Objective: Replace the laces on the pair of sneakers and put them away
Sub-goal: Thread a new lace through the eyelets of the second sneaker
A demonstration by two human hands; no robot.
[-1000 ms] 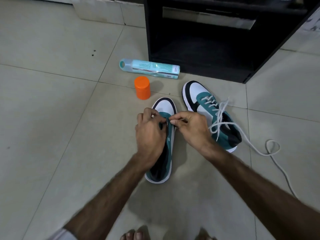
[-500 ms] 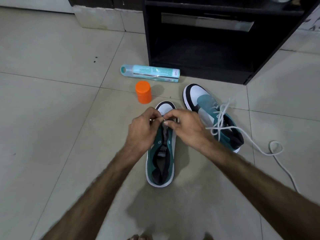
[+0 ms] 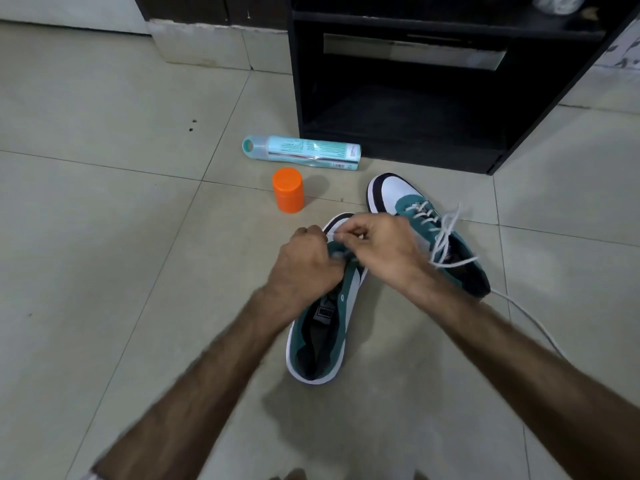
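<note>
Two teal, white and black sneakers lie on the tiled floor. The near sneaker points away from me, its open collar towards me. My left hand grips its upper near the front eyelets. My right hand pinches a thin white lace end just above the toe. The far sneaker to the right carries a loosely threaded white lace, whose long tail trails over the floor to the right, partly behind my right forearm.
An orange capped container stands left of the sneakers. A light green spray can lies on its side behind it. A black open cabinet stands at the back. A wall base is at the far left.
Both hands have shifted forward along the near sneaker towards its toe. My right hand has lifted slightly, now drawing a bit of white lace. The far sneaker has not moved.
</note>
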